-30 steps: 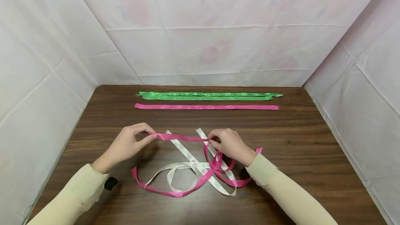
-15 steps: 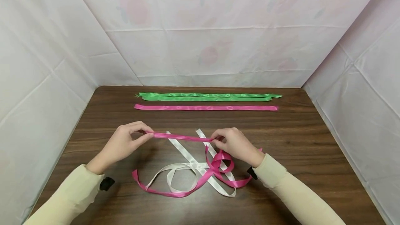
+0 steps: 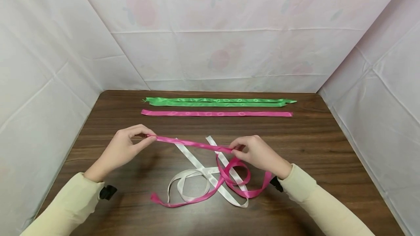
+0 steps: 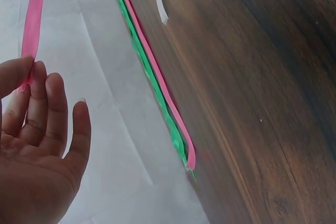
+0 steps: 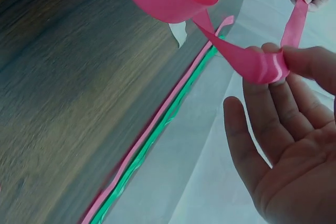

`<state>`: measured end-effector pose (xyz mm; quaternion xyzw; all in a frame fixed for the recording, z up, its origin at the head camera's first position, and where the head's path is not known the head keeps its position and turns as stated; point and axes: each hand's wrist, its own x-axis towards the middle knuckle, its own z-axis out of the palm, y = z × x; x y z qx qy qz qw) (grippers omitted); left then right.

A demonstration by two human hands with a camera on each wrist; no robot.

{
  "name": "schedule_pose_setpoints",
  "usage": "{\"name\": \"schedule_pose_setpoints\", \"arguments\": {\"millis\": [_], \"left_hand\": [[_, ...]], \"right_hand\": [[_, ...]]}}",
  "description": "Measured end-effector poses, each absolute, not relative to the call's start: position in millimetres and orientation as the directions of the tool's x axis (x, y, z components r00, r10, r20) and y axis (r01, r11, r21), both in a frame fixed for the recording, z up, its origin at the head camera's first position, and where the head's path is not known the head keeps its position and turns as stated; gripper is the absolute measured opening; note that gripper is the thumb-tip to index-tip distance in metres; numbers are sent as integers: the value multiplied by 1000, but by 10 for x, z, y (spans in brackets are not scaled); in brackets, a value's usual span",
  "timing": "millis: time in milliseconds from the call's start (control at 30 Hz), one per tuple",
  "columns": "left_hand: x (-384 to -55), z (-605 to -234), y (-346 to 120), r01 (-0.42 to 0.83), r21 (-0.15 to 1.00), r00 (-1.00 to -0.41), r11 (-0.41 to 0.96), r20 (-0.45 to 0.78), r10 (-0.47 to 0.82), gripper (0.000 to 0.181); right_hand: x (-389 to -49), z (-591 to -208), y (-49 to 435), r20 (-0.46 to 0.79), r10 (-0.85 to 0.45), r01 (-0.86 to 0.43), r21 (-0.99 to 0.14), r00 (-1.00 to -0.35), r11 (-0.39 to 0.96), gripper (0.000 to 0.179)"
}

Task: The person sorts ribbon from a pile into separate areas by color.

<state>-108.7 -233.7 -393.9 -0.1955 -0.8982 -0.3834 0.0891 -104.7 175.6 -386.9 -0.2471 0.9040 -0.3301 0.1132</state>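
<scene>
A long pink ribbon (image 3: 190, 143) is stretched taut between both hands over the wooden table. My left hand (image 3: 123, 148) pinches its end between thumb and fingers; the left wrist view shows that end (image 4: 32, 24) rising from the fingertips. My right hand (image 3: 257, 152) pinches the same ribbon farther along, where it lies across the fingers in the right wrist view (image 5: 265, 67). Past the right hand the ribbon drops into loose loops (image 3: 259, 192), with its other end lying at the front left. A white ribbon (image 3: 190, 156), crossed and looped, lies beneath, partly covered by the pink one.
At the back of the table (image 3: 328, 148) a folded green ribbon (image 3: 216, 102) lies straight, with another pink ribbon (image 3: 216, 113) laid parallel in front of it. Pale cloth walls (image 3: 210, 46) close off the back and both sides.
My hands have moved apart, left hand leftward and right hand rightward along the ribbon, so the taut stretch is longer. The loose pink loops have shifted, and the front-left end has slid rightward.
</scene>
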Motion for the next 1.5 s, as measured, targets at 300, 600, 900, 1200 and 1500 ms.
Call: {"name": "schedule_pose_setpoints", "arguments": {"millis": [300, 600, 900, 1200, 1500], "left_hand": [[-1113, -3942, -2411, 398, 644, -916, 653, 314, 250, 17], [-1152, -3958, -2503, 328, 677, -943, 659, 273, 189, 11], [-1206, -3976, -2631, 253, 688, -966, 680, 211, 146, 5], [-1274, -4036, -2760, 218, 674, -975, 705, 190, 120, 11], [-1369, -4096, -2859, 162, 683, -986, 712, 145, 86, 22]], "right_hand": [[-1025, -3742, 1973, -66, -577, -389, -676, -814, 626, 17], [-1071, -3611, 2186, -37, -583, -417, -663, -812, 622, 15], [-1087, -3540, 2426, -29, -564, -417, -642, -825, 643, 14], [-1132, -3472, 2715, 33, -515, -438, -576, -856, 690, 13], [-1303, -3569, 3058, 50, -416, -385, -489, -908, 782, 14]]}}
